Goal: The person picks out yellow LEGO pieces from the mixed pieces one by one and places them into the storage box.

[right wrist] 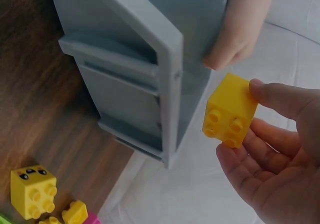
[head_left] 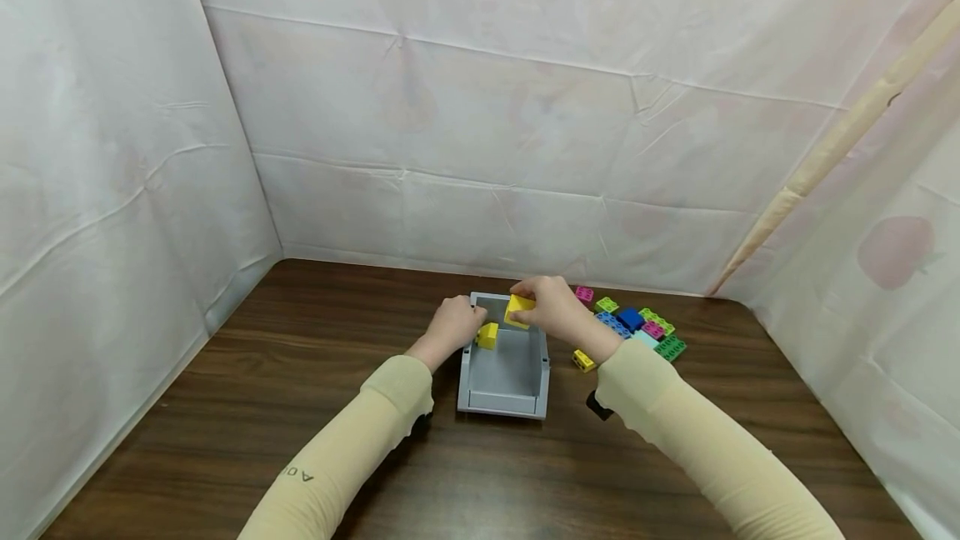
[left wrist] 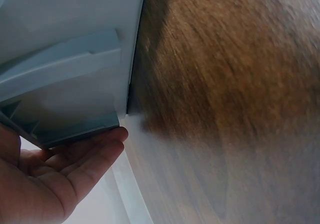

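Observation:
A grey open-topped storage bin (head_left: 502, 402) stands on the table between the two hands. At its back left corner my left hand (head_left: 457, 322) grips the wall, thumb over the rim and fingers (left wrist: 97, 159) along the outside. Over the back of the bin, my right hand (head_left: 558, 307) pinches a yellow toy building brick (right wrist: 230, 109) between thumb and fingers, its studs facing sideways. Another yellow brick (head_left: 487, 336) is inside the bin near the left wall, below the left thumb.
On the table right of the bin lie loose bricks: a yellow one with printed eyes (right wrist: 32, 191), blue plates (head_left: 612, 324), a dark blue brick (head_left: 631, 319), a green plate (head_left: 671, 347) and pink pieces (head_left: 584, 294). White curtains (head_left: 450, 107) surround the wooden table (head_left: 315, 340).

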